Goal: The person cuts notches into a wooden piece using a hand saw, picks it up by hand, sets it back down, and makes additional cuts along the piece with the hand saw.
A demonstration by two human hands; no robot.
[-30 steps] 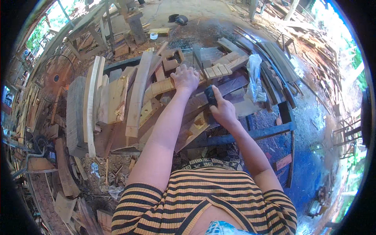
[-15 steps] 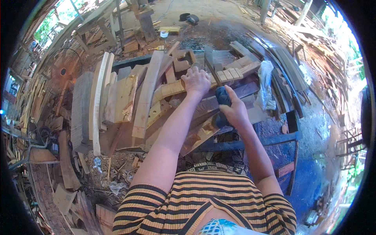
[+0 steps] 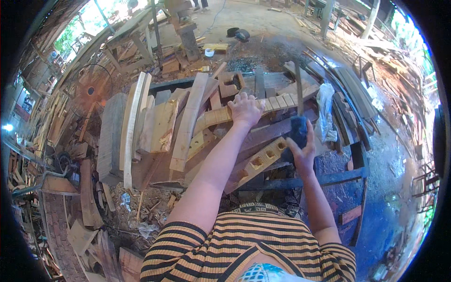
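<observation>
My left hand [image 3: 246, 112] grips the pale wooden piece with crosswise cuts [image 3: 211, 117], its fingers curled over the top. My right hand [image 3: 305, 150] holds the dark handle of a long-bladed tool [image 3: 298, 127], its blade upright just right of the cut piece. Below them lies a board with square mortises [image 3: 257, 161]. A wooden block with a cut-out [image 3: 226, 83] sits beyond my left hand, and several long offcuts [image 3: 188, 127] lie to its left. Which kind of blade the tool has, I cannot tell.
A dark metal frame [image 3: 347, 172] bears the wood pile. Crumpled plastic [image 3: 325, 113] lies at its right. A fan [image 3: 91, 90] stands left, with scrap wood around. Behind are a brush [image 3: 202, 69] and dark containers [image 3: 242, 34]. Another person's legs [image 3: 199, 4] show at the top.
My right hand has moved rightward with the tool, its blade now more upright and clear of the cut piece. My left hand stays on that piece while the whole view has shifted.
</observation>
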